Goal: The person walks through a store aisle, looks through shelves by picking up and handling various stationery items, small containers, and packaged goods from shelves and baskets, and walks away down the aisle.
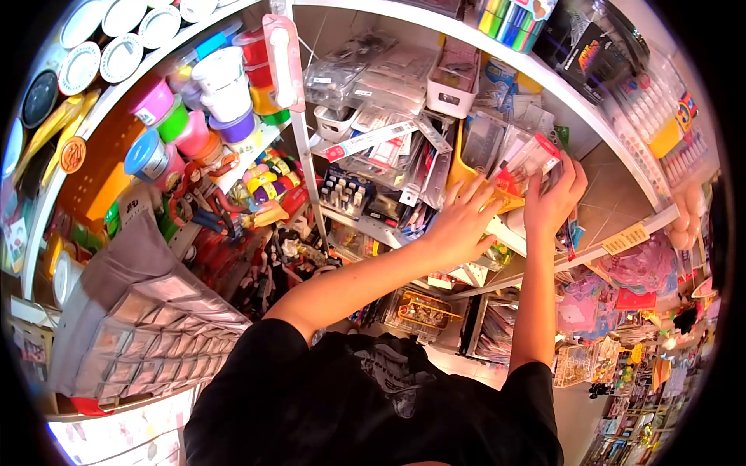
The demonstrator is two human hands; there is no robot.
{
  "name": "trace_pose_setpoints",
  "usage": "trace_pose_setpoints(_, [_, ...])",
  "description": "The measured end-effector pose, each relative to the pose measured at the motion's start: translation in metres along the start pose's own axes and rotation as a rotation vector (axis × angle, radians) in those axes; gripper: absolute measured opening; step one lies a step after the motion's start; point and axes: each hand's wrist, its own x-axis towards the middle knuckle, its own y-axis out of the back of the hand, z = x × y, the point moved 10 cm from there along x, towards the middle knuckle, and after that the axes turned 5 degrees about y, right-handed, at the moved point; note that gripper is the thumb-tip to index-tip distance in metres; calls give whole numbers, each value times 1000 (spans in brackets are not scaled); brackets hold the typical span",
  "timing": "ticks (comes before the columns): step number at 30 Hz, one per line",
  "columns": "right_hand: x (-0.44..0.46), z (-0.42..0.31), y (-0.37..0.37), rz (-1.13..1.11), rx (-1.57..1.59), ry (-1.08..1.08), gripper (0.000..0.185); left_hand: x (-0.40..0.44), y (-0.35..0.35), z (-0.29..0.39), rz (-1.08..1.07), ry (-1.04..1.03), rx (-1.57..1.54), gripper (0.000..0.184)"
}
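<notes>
On the middle shelf stands a yellow bin (465,159) filled with clear plastic packets. My left hand (460,225) lies over the bin's front end, fingers spread and stretched out, with no object visible in its grasp. My right hand (553,198) is at the bin's right side, its fingers curled round the edge of a clear plastic packet with a red top (538,154). That packet is tilted, and its contents are too small to make out. More clear packets lie in the bin behind it.
Left of the bin are stacked plastic-wrapped packs (381,74), a white basket (454,85) and small bottles (342,193). A white upright post (305,147) divides the shelves. Colourful tubs (221,85) fill the left shelf. A grey pocket organizer (148,311) hangs at lower left.
</notes>
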Motion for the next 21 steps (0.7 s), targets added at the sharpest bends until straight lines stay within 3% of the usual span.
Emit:
trace_pose_setpoints(1, [2,-12,7,39,-1,14,43,-10,10,1,12,17,-87,51])
trace_pose_setpoints(2, [-2,-18,6,35,4,12,43,-21,16,0,11,23,-84,51])
trace_pose_setpoints(5, [-13,-41,1,-3,96,53,23,-66,10,-24,-115,258,-413,28])
trace_pose_setpoints(8, [-36,-69,-10,-85,216,113,20,-115,-1,-45,-150,467,-604,14])
trace_pose_setpoints(11, [-74,-88,-24,-225,388,65,17,-162,-11,-62,-201,629,-697,17])
trace_pose_setpoints(14, [-119,-97,-37,-369,575,-34,16,-212,-27,-85,-292,917,-682,26])
trace_pose_setpoints(17, [-172,-110,-51,-588,714,-147,14,-243,-28,-98,-257,882,-435,35])
trace_pose_setpoints(21, [-258,-145,-70,-973,911,-233,8,-266,-27,-88,-237,949,-403,37])
